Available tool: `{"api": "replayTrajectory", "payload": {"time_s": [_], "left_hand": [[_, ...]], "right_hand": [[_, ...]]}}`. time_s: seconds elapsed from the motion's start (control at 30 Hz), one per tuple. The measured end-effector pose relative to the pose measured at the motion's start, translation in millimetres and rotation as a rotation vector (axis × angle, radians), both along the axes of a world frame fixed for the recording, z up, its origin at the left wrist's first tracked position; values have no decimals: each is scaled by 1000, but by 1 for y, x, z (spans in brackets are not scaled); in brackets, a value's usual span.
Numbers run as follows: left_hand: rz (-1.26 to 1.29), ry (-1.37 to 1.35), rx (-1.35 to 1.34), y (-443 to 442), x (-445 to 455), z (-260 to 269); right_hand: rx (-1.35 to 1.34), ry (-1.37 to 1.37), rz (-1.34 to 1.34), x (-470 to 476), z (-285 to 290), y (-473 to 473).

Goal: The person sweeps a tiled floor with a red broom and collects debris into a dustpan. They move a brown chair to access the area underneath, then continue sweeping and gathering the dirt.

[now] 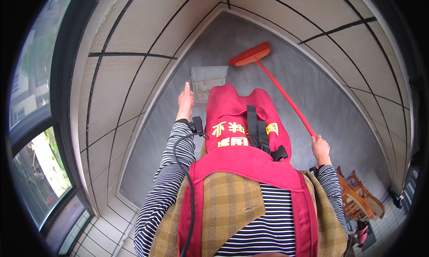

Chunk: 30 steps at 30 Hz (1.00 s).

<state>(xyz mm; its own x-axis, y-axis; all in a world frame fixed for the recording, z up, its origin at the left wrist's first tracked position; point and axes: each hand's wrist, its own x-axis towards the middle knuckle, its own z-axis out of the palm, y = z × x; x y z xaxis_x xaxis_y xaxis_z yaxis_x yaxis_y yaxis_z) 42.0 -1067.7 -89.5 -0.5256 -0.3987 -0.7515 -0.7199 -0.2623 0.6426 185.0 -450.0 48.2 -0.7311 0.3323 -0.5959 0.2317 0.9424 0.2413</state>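
Wrapped around the end of a long red handle, my right hand [320,149] holds a broom [285,94]. Its orange head with red bristles [249,54] rests on the grey floor ahead, near the far corner. My left hand [185,101] grips the thin handle of a metal dustpan, most of the handle being hidden by the fist. The grey dustpan pan [210,79] is at the floor just left of the broom head, with small bits of debris in it. My red apron [234,123] covers part of the pan's near right side.
Tiled walls [124,86] meet at the far corner, with a pale skirting along the grey floor [234,32]. A window [40,156] is on the left. Behind me at right stands wooden furniture [363,196], apparently a chair. A black cable [191,203] runs down from my left wrist.
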Motion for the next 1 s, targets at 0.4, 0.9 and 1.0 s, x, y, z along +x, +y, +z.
{"api": "replayTrajectory", "payload": {"time_s": [0.4, 0.9, 1.0], "left_hand": [[-119, -19, -10, 37, -23, 29], [-394, 7, -12, 84, -71, 35], [-449, 9, -24, 90, -83, 35]], "right_hand": [[-240, 179, 59, -178, -41, -60], [-151, -78, -388, 17, -48, 45], [-224, -68, -407, 46, -37, 9]]}}
